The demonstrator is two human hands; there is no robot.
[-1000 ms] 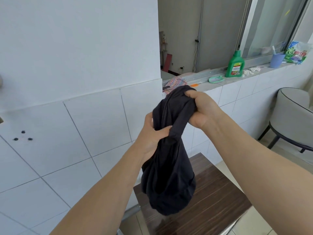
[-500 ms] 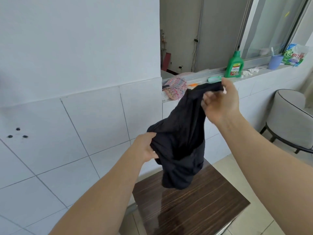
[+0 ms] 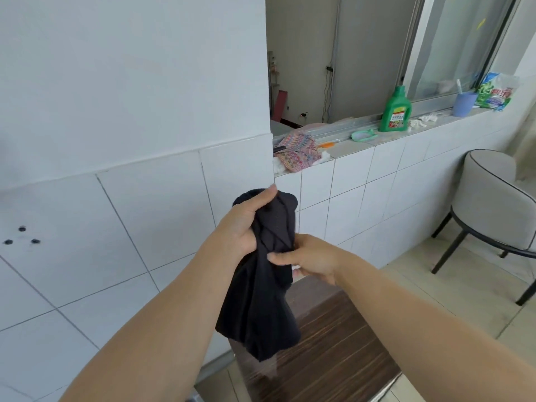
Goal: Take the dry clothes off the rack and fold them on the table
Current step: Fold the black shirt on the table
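Note:
A black garment (image 3: 261, 303) hangs bunched in the air above the near end of a dark wooden table (image 3: 333, 352). My left hand (image 3: 246, 221) grips its upper part, thumb over the top of the bunch. My right hand (image 3: 307, 259) holds the cloth lower down on its right side, fingers curled into the fabric. The lower part of the garment dangles free, just above the tabletop. No drying rack is in view.
A white tiled wall stands close on the left. The tiled ledge (image 3: 362, 146) carries a patterned cloth (image 3: 298, 153), a green detergent bottle (image 3: 396, 110), a blue cup (image 3: 465, 103) and a powder bag (image 3: 497, 94). A grey chair (image 3: 493, 210) stands at right.
My right hand dropped from high on the right to below my left hand. My left hand rose and now grips the top. The garment went from stretched out to bunched.

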